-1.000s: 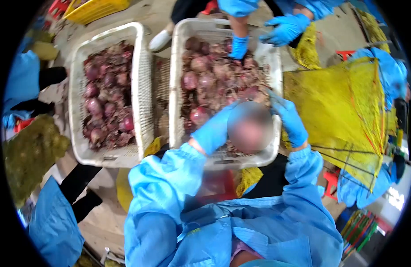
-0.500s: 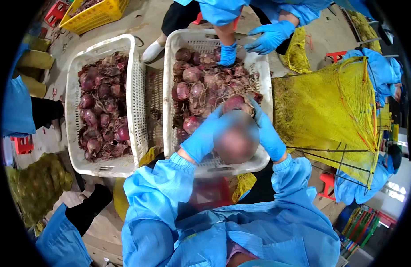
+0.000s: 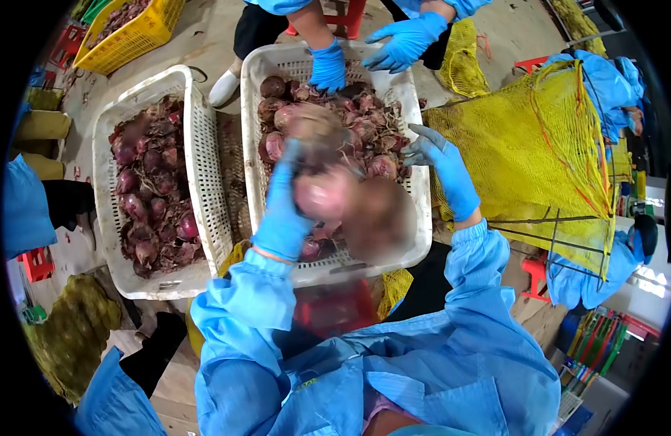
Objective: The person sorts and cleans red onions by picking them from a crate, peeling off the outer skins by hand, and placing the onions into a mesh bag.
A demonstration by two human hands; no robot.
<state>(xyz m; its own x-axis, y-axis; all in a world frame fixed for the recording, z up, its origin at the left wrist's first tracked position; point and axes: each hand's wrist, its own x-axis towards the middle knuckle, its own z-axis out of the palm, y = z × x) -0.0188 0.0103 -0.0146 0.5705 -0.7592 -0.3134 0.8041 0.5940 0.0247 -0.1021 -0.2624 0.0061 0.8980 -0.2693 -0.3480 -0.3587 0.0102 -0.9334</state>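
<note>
My left hand (image 3: 281, 214), in a blue glove, holds a red onion (image 3: 326, 192) over the nearer part of the white crate (image 3: 420, 218). Another onion (image 3: 311, 127), smeared by motion, is just beyond its fingertips; whether the hand touches it I cannot tell. At the crate's right edge is my right hand (image 3: 443, 168), also gloved, its fingers apart and slightly bent with nothing between them. Red onions with loose skins and roots (image 3: 364, 127) fill much of the crate. A blurred round patch hides part of its near right area.
Across the crate a co-worker's gloved hand (image 3: 328, 67) reaches among the onions, the other (image 3: 408, 42) above the far right corner. A second white crate of onions (image 3: 205, 182) stands left, a yellow mesh bag (image 3: 524, 145) right, a yellow crate (image 3: 143, 36) far left.
My hands have moved apart: the left one went leftward with an onion, and the right one has come away from the onion between them. The crates appear further left in view.
</note>
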